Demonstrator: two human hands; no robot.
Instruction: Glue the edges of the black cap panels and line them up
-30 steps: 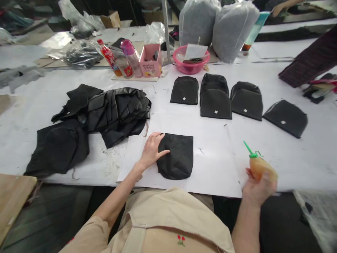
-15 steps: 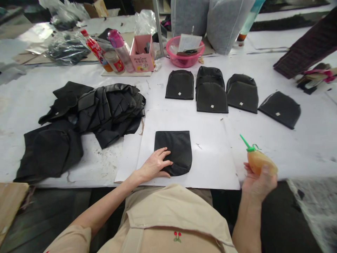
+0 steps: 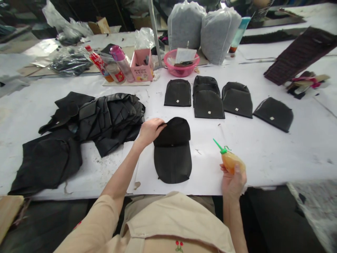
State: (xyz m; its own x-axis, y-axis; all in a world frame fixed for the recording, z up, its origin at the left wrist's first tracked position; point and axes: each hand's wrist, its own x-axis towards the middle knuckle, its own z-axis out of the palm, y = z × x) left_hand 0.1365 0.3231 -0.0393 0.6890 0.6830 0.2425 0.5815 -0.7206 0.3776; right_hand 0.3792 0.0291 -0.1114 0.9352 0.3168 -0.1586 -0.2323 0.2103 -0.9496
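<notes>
A black fabric piece [image 3: 172, 161] with a rounded near end lies on a white board [image 3: 207, 175] in front of me. Its upper layer is folded back away from me, and my left hand [image 3: 152, 131] pinches that flap at its left edge. Off to the right, my right hand [image 3: 233, 181] is wrapped round a squeeze bottle [image 3: 232, 162] of amber liquid. The bottle's thin green nozzle points up and left, apart from the fabric. Beyond the board sit several finished-looking black pieces [image 3: 209, 105] with small white tags.
To the left lies a heap of black fabric pieces [image 3: 105, 117]. Farther back stand a red-labelled bottle [image 3: 98, 62], a purple flask [image 3: 121, 61], a pink box [image 3: 142, 66] and a pink basin [image 3: 181, 66]. A metal pole [image 3: 156, 35] rises near two grey sacks [image 3: 186, 26].
My left hand went from resting on the flat piece to lifting its upper layer and folding it away from me. My right hand brought the squeeze bottle left, closer to the piece.
</notes>
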